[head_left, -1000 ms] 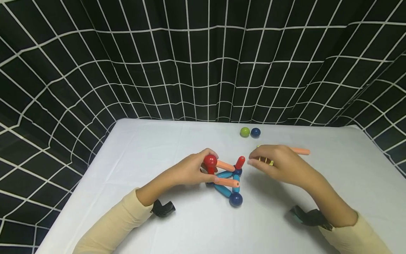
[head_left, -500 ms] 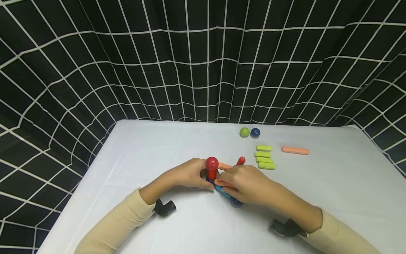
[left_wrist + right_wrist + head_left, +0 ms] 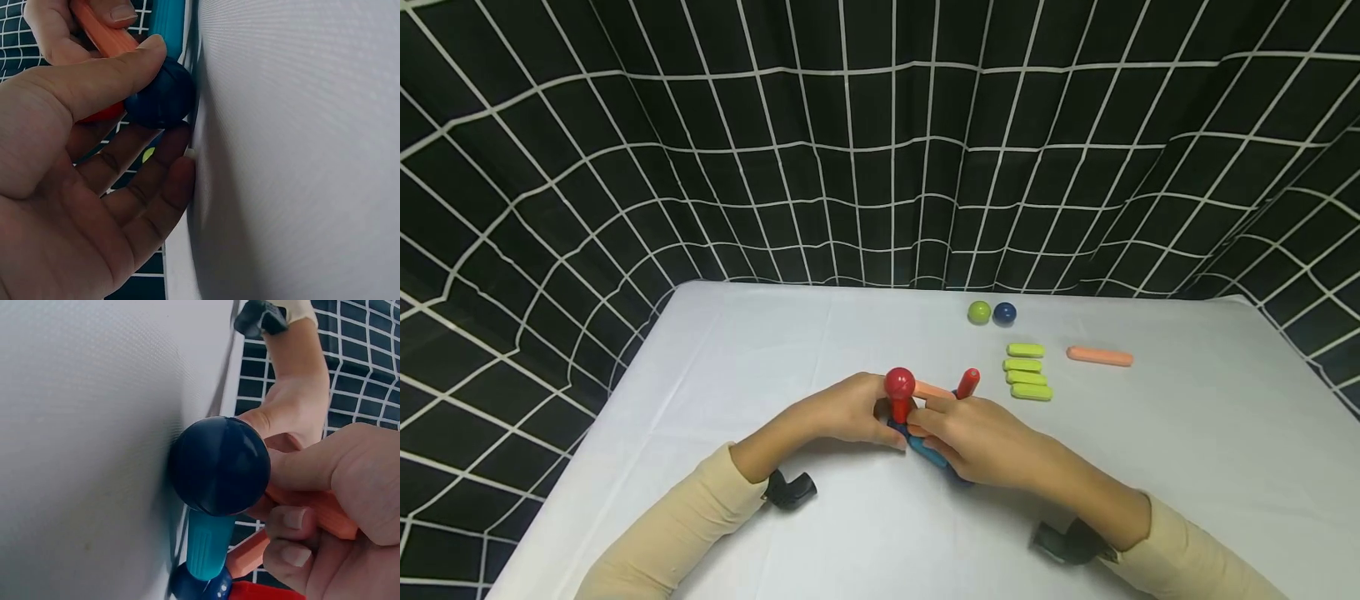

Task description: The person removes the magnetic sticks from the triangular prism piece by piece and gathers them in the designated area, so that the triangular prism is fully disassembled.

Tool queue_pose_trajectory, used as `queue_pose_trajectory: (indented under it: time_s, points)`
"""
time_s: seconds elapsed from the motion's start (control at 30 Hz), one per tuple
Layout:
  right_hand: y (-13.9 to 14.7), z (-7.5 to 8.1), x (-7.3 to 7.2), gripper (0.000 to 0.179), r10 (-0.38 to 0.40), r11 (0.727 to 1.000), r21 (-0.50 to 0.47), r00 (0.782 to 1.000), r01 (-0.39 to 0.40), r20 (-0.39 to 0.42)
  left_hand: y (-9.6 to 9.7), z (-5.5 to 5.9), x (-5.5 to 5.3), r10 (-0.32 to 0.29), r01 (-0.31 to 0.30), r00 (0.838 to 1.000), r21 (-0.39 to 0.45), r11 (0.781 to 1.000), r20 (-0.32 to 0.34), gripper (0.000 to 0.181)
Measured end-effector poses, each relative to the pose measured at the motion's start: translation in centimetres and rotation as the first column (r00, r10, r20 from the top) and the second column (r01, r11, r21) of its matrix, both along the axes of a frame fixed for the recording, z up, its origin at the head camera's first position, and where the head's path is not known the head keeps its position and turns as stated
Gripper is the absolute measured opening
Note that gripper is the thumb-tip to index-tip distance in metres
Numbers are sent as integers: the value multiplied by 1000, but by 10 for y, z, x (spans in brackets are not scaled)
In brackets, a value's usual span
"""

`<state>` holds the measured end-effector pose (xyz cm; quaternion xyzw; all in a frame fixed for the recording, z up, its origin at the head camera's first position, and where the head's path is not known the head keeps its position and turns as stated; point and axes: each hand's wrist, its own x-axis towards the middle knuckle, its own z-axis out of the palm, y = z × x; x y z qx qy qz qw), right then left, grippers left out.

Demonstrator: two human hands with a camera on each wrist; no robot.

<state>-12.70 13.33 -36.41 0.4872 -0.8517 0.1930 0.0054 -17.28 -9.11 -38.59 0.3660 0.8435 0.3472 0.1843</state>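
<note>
A toy frame of balls and building rods stands on the table, partly hidden by both hands. My left hand (image 3: 850, 410) holds its left corner, thumb and fingers about a dark blue ball (image 3: 164, 97). Above that ball rises a red rod (image 3: 900, 410) topped by a red ball (image 3: 899, 383). My right hand (image 3: 992, 437) pinches an orange rod (image 3: 334, 515), whose inner end meets the left corner. Below this hand lie a light blue rod (image 3: 927, 451) and the near dark blue ball (image 3: 219, 465). Another orange rod (image 3: 934, 391) and a tilted red rod (image 3: 968, 382) show behind.
Several lime-green rods (image 3: 1026, 377) lie to the right behind the frame, with a loose orange rod (image 3: 1100, 357) beside them. A green ball (image 3: 979, 312) and a dark blue ball (image 3: 1004, 313) sit near the back edge. A black gridded curtain (image 3: 880, 167) hangs behind the white table (image 3: 760, 333).
My right hand has come left from beside the green rods and taken hold of the near orange rod. My left hand has shifted slightly lower, its thumb leaving that rod for the corner ball.
</note>
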Motion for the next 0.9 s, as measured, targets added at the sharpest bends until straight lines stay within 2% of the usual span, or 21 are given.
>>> queue_pose_trajectory:
  time_s: [0.1,0.2,0.43,0.63,0.77,0.9]
  points:
    - [3,3,-2,18,99,993,-67,990,-92,102,0,0,0,-23,23,1000,26,999,-7,31]
    - [10,8,-4,18,143,984,-133,972,-119,186,0,0,0,-24,25,1000,30,999,-16,31]
    - [39,23,-7,24,-57,987,-133,978,85,199,2,0,0,-3,3,1000,6,1000,4,31]
    - [65,29,-8,34,-159,973,-146,975,181,153,2,1,1,10,-10,1000,-17,1000,-3,31]
    - [79,31,-10,35,-221,962,-131,964,241,149,2,1,1,13,-13,1000,-16,1000,3,31]
    - [94,32,-15,34,-270,948,-145,958,283,100,4,1,2,13,-13,1000,-6,1000,10,32]
